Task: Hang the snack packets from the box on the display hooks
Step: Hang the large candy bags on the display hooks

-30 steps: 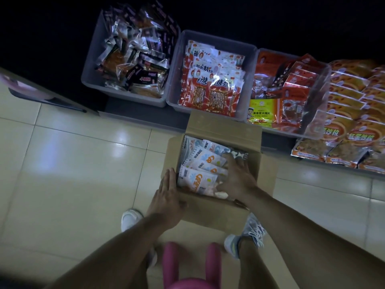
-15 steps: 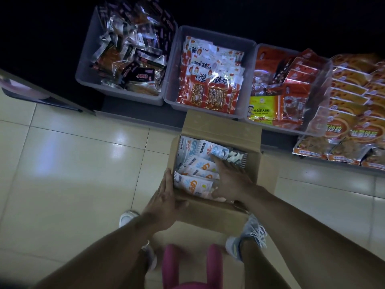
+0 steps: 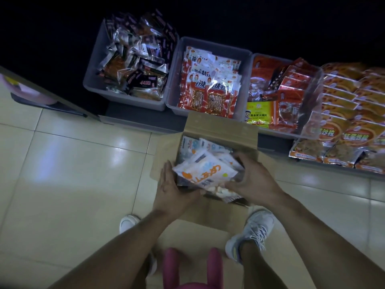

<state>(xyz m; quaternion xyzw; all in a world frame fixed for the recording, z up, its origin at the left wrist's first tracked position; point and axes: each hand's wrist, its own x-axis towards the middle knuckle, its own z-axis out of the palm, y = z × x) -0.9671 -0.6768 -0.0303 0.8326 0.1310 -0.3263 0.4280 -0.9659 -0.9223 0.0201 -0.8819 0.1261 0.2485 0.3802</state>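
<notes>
Both hands are holding a white packet stack (image 3: 206, 174) above the open box (image 3: 220, 128): left hand (image 3: 173, 192) flat-fingered against its side, right hand (image 3: 253, 180) gripping. Snack bins (image 3: 173, 80) are sitting just beyond.

The box (image 3: 220, 126) is looking like plain brown cardboard, matt and smooth on its flaps. The packets (image 3: 205, 173) in it are showing white glossy plastic film, crinkling and catching light. The bins (image 3: 173, 71) at the floor's far edge are looking like grey translucent plastic, dull-finished, and the wrappers (image 3: 208, 86) inside are gleaming like shiny foil and clear film. The floor (image 3: 73, 163) is showing pale glazed tiles, glossy and reflecting light. The shoes (image 3: 256, 228) are looking like woven mesh cloth.
</notes>
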